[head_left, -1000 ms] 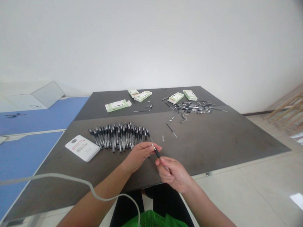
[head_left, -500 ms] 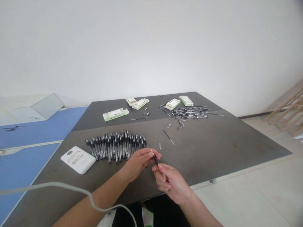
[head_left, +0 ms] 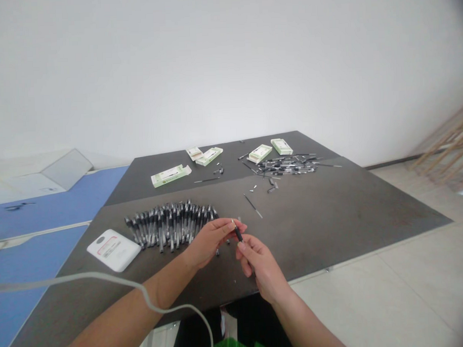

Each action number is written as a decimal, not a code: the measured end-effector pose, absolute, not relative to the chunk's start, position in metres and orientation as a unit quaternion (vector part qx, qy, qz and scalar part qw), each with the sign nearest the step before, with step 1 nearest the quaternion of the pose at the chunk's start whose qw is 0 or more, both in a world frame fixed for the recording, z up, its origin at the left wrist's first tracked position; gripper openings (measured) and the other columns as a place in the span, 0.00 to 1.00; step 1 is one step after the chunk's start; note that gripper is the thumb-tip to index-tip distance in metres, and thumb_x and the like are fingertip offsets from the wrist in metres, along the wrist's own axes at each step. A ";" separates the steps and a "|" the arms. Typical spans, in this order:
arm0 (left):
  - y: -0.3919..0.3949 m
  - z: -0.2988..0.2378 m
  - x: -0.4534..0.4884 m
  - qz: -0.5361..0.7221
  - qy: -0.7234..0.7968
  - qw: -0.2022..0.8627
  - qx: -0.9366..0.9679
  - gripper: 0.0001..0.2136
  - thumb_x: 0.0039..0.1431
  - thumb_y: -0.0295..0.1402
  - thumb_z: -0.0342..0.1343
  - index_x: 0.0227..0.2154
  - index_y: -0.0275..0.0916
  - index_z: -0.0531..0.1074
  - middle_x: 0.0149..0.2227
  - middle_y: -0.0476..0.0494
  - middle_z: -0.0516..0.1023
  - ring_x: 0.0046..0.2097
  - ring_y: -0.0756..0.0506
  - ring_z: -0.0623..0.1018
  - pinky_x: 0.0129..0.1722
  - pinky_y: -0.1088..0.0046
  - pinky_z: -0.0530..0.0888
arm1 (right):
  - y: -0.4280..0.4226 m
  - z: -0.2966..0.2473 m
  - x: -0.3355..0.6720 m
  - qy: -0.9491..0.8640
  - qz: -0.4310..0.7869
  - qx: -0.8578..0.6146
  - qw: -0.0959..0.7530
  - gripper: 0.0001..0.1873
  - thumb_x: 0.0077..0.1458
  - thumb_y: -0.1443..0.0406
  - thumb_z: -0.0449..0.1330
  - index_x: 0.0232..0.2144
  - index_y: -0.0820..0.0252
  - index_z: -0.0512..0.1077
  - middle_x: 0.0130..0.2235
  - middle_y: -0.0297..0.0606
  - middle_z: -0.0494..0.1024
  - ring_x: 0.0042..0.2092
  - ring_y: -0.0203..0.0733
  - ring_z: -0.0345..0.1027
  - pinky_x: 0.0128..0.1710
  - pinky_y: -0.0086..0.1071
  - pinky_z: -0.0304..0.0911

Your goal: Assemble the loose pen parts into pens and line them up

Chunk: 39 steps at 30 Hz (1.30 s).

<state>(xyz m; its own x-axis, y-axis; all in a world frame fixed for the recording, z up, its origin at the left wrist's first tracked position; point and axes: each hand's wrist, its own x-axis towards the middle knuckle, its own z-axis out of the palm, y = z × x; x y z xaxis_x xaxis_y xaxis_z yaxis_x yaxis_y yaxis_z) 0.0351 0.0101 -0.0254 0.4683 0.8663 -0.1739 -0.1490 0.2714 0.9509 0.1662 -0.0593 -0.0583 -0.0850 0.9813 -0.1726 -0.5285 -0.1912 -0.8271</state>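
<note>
Taking twelve o'clock as straight away from the person toward the wall, the two hands meet at the near part of the surface [head_left: 332,225], with a black pen [head_left: 238,233] between them. The right hand [head_left: 260,261] pinches the pen's barrel between thumb and fingers, closed narrowly on it; the left hand [head_left: 213,240] has its thumb and fingertips drawn together about the pale tip. The pen's long axis slants, its tip toward eleven o'clock and its rear end toward five, running back into the right palm, where the rest of it is hidden. So the left hand is nearer the tip and the right hand nearer the rear, each lying at an end of that line. From the pen, a row of pens [head_left: 172,228] lies close by between nine and ten, mostly side by side, its near end partly behind the left hand. Just beyond it at nine rests a white card-like thing [head_left: 114,250]. A pale cable [head_left: 144,293] passes in front of the left forearm toward eight. A single thin refill [head_left: 252,205] lies near, at one o'clock; farther out, between one and two, sits a loose heap of pen parts [head_left: 292,165]. Beyond, green-and-white boxes [head_left: 171,176] lie at eleven and at one.
</note>
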 end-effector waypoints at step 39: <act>0.262 -0.046 0.012 0.248 0.591 0.161 0.751 0.10 0.57 0.33 0.53 0.39 0.37 0.74 0.43 0.39 0.78 0.47 0.42 0.75 0.49 0.68 0.68 | -0.056 -0.113 0.226 -0.446 0.253 -0.694 0.505 0.20 0.56 0.52 0.52 0.38 0.60 0.75 0.35 0.41 0.79 0.37 0.45 0.72 0.38 0.34 0.66</act>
